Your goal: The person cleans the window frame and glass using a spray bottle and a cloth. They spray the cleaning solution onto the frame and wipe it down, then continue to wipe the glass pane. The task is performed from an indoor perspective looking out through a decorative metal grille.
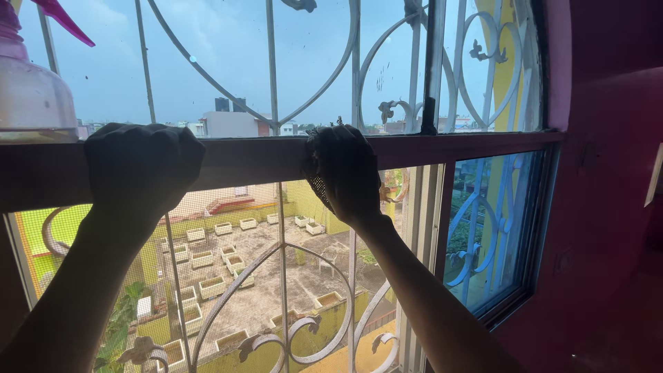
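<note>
A dark horizontal window rail [255, 160] runs under both hands, with a narrow bare stretch between them and a longer bare run to the right of the right hand, ending at the magenta wall [608, 173]. The left hand [141, 166] is curled over the rail in a loose fist, forearm rising from bottom left. The right hand [343, 173] presses a dark meshy scrubber [319, 185] against the rail, fingers closed around it. A pink spray bottle [31, 90] stands just left of the left hand. White scrolled grille [276, 76] and mesh screen [235, 276] lie beyond.
</note>
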